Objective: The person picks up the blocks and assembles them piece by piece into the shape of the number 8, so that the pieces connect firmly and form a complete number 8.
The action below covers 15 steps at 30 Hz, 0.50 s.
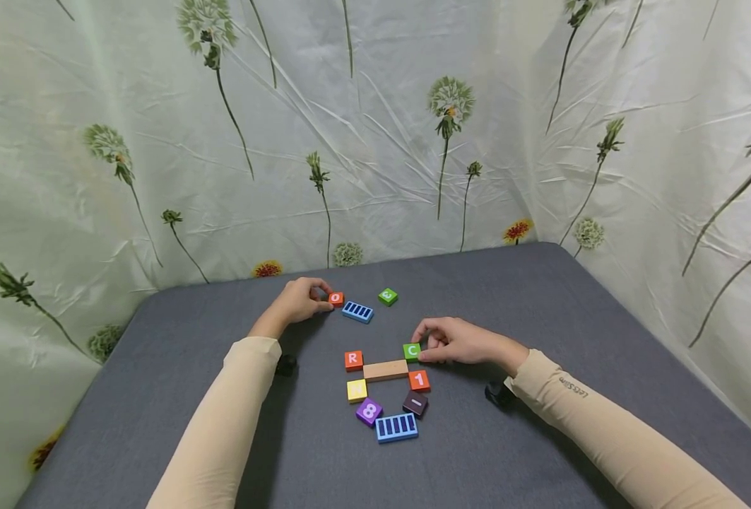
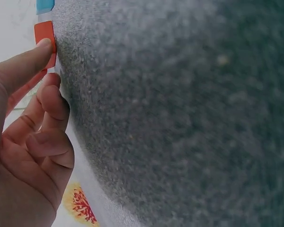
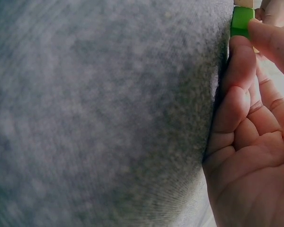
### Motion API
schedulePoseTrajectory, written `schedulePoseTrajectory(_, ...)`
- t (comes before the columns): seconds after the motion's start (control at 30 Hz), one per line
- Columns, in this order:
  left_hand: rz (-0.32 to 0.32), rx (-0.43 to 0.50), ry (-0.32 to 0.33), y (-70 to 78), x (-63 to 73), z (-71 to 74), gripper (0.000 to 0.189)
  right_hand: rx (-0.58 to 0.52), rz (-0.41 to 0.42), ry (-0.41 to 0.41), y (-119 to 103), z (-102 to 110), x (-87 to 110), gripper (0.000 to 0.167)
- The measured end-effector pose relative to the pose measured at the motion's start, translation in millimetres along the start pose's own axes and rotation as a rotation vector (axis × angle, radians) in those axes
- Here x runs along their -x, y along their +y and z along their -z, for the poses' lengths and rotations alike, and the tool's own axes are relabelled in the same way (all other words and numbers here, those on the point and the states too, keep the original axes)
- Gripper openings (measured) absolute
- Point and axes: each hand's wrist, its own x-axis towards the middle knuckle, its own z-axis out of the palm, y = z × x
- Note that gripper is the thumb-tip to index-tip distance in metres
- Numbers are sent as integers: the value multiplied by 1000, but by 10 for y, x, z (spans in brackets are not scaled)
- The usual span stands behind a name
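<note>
At the far left of the layout, my left hand (image 1: 299,300) pinches a red letter block marked O (image 1: 335,299) between thumb and fingers. In the left wrist view the thumb lies against this red block (image 2: 43,31). A blue slotted block (image 1: 357,312) lies just right of it. My right hand (image 1: 460,341) holds a green letter block marked C (image 1: 411,350), at the right end of a plain wooden bar (image 1: 385,370). The right wrist view shows thumb and finger at the green block's (image 3: 241,18) edges.
A red R block (image 1: 352,360), a yellow block (image 1: 357,391), a purple 8 block (image 1: 369,411), a second blue slotted block (image 1: 396,428), a dark block (image 1: 415,404) and a red 1 block (image 1: 419,380) form a ring with the bar. A green block (image 1: 388,296) lies farther back.
</note>
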Motion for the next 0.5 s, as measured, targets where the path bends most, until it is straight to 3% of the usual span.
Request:
schedulePoseTrajectory(0.27,-65,-7,23,-13,93,60,29,3,3,2,-8,2,-1,29)
schedulePoseTrajectory(0.5,-180,29,-3,82,227,70,30,2,8,3,19,-2,-7,30)
